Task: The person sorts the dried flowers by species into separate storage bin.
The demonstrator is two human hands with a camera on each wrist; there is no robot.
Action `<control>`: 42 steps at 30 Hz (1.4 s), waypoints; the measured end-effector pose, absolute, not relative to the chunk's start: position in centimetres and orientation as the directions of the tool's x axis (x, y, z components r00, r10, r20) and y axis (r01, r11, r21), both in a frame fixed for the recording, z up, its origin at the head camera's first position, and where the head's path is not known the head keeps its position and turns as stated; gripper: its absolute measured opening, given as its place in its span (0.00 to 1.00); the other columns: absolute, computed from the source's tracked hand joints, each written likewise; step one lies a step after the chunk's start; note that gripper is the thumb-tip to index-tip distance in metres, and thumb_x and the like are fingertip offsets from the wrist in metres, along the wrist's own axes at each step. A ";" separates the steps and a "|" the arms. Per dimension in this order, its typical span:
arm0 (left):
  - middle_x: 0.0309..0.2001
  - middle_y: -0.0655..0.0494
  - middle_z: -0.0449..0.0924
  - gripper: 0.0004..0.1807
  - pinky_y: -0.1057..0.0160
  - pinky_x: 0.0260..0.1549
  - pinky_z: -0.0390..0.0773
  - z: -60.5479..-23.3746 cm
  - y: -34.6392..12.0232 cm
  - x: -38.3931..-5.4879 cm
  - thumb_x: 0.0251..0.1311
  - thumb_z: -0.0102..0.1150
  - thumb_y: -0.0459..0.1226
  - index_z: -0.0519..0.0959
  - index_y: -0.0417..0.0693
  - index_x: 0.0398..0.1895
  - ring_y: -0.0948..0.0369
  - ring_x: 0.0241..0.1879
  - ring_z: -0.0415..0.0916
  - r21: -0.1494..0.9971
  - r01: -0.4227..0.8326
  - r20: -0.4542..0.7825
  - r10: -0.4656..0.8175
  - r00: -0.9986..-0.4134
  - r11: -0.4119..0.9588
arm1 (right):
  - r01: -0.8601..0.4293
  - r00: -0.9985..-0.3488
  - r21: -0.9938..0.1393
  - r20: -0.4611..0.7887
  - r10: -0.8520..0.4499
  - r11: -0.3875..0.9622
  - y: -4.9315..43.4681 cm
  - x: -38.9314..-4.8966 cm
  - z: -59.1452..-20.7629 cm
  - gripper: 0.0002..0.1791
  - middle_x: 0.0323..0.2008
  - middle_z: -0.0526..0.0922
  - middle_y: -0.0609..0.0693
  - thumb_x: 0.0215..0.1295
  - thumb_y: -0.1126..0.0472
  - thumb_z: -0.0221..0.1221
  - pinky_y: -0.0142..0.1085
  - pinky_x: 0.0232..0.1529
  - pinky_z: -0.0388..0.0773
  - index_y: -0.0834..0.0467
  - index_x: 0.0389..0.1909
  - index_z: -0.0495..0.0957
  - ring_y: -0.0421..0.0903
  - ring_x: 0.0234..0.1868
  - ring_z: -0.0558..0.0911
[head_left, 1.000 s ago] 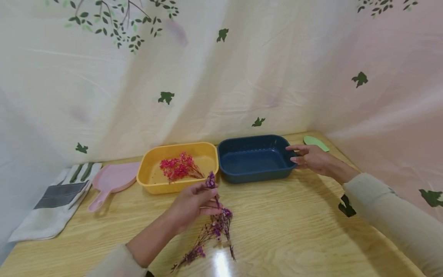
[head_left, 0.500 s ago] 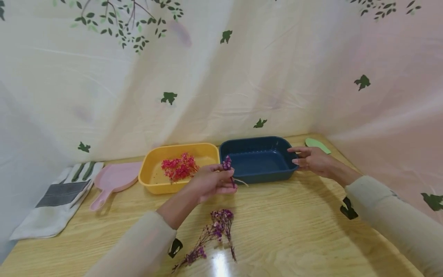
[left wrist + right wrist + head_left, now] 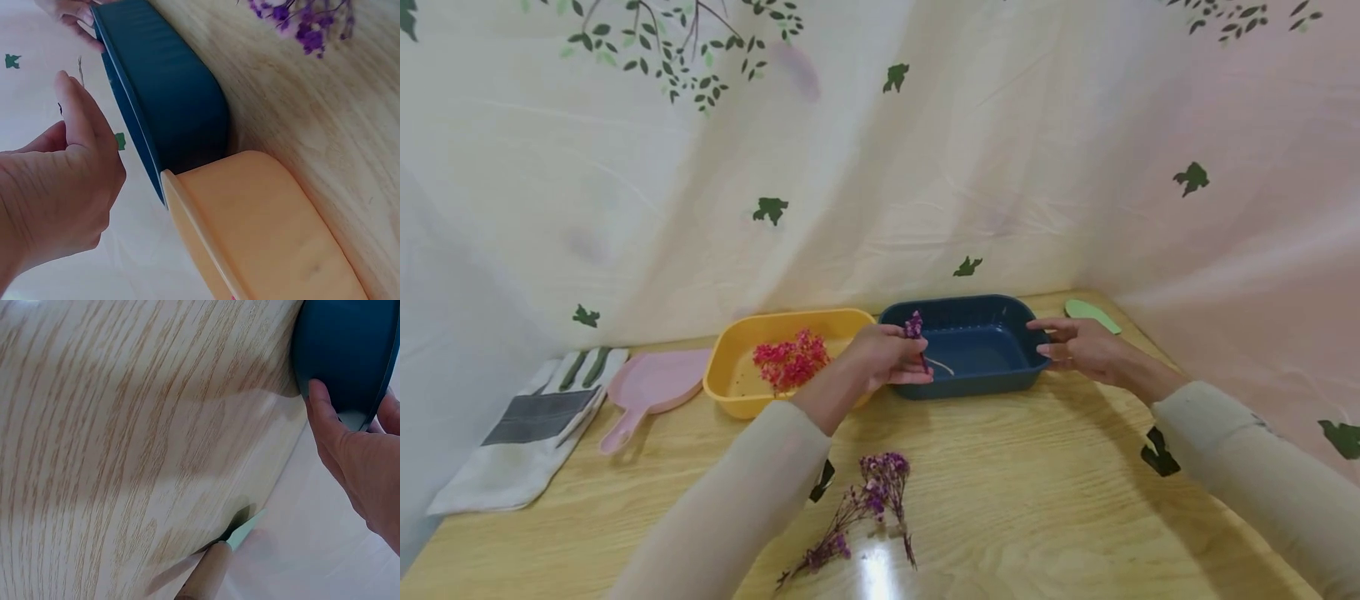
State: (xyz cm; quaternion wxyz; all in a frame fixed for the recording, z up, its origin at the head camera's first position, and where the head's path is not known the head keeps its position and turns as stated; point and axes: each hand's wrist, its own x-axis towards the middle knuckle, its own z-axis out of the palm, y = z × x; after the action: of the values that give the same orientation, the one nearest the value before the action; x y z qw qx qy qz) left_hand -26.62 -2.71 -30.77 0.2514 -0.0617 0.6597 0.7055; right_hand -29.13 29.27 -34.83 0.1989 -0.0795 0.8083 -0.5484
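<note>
My left hand point(image 3: 886, 354) pinches a sprig of purple dried flowers point(image 3: 913, 325) above the left front part of a dark blue tray point(image 3: 970, 385). Its pale stem sticks out to the right over the tray. In the left wrist view the hand point(image 3: 62, 187) hides most of the sprig. At the tray's right end, my right hand point(image 3: 1086, 350) holds the rim; the right wrist view shows a finger against the outer wall of the blue tray point(image 3: 344, 350). More purple dried flowers point(image 3: 886, 479) lie on the table in front.
Left of the blue tray stands a yellow tray point(image 3: 730, 407) with pink dried flowers point(image 3: 790, 360) inside. A pink paddle-shaped board point(image 3: 655, 379) and a striped cloth point(image 3: 538, 425) lie farther left. A green-bladed tool point(image 3: 1092, 314) rests at the back right. A printed curtain point(image 3: 850, 167) hangs behind.
My left hand has carried the purple sprig up from beside the other sprigs, rightward and away from me, to over the blue tray. My right hand has stayed at the tray's right end.
</note>
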 end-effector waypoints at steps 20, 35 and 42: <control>0.41 0.38 0.80 0.21 0.61 0.37 0.84 -31.1 -1.2 -29.2 0.69 0.53 0.38 0.72 0.30 0.58 0.52 0.32 0.84 0.867 -0.498 -0.494 0.186 -0.850 0.024 | 0.092 -0.901 -0.921 -0.238 -0.361 0.379 29.4 -29.4 -34.7 0.32 0.73 0.40 0.71 0.72 0.70 0.49 0.58 0.63 0.65 0.65 0.73 0.51 0.67 0.70 0.53; 0.54 0.34 0.76 0.24 0.61 0.40 0.84 -30.2 -2.3 -26.2 0.71 0.50 0.40 0.69 0.31 0.62 0.49 0.42 0.83 0.910 -0.384 -0.413 0.264 -0.872 0.158 | 0.091 -0.902 -0.922 -0.237 -0.362 0.376 29.5 -29.4 -34.9 0.32 0.73 0.40 0.71 0.71 0.70 0.50 0.57 0.62 0.66 0.65 0.73 0.51 0.67 0.70 0.53; 0.43 0.36 0.80 0.17 0.54 0.43 0.84 -31.3 -5.3 -21.4 0.70 0.52 0.37 0.75 0.31 0.52 0.48 0.39 0.82 0.970 -0.155 -0.212 0.346 -0.914 0.187 | 0.096 -0.900 -0.923 -0.240 -0.363 0.373 29.6 -29.3 -34.9 0.32 0.73 0.40 0.70 0.72 0.69 0.50 0.57 0.63 0.65 0.65 0.73 0.50 0.67 0.70 0.52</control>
State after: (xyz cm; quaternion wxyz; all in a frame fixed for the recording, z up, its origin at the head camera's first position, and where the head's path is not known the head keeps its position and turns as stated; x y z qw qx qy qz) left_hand -21.39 -5.35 -31.26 0.1971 0.0641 0.7447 0.6344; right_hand -29.31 29.59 -34.90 0.2074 -0.0833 0.8023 -0.5535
